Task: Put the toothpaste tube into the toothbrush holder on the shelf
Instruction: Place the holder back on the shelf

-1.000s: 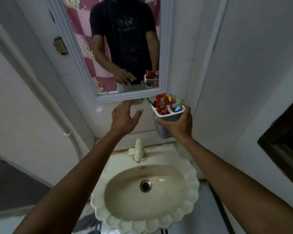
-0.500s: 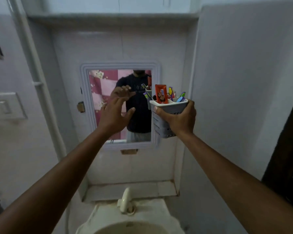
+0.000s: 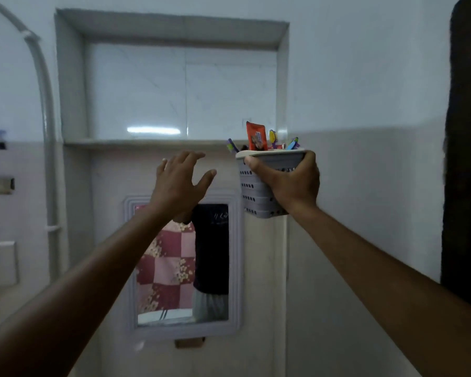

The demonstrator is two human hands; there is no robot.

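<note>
Toothpaste tube [image 3: 255, 136] stands upright in the toothbrush holder [image 3: 259, 186], its orange crimped end poking up above the rim, just over the thumb of the right hand [image 3: 288, 183]. That hand is wrapped firmly round the holder's slotted grey wall, fingers on the far side and thumb across the near face, carrying it a little below the lip of the shelf [image 3: 147, 142]. Several toothbrushes [image 3: 292, 144] share the holder beside the tube; how deep the tube sits I cannot tell. The left hand [image 3: 178, 183] is spread wide and has hold of nothing, hovering to the left of the holder, in front of the wall and above the mirror [image 3: 182, 265].

The tube looks light, soft and squashy, so it would best be pinched at the flat crimped end. The holder seems a light, stiff plastic, likely top-heavy with its load, so a grip around its middle should keep it level when it is set on the ledge.
</note>
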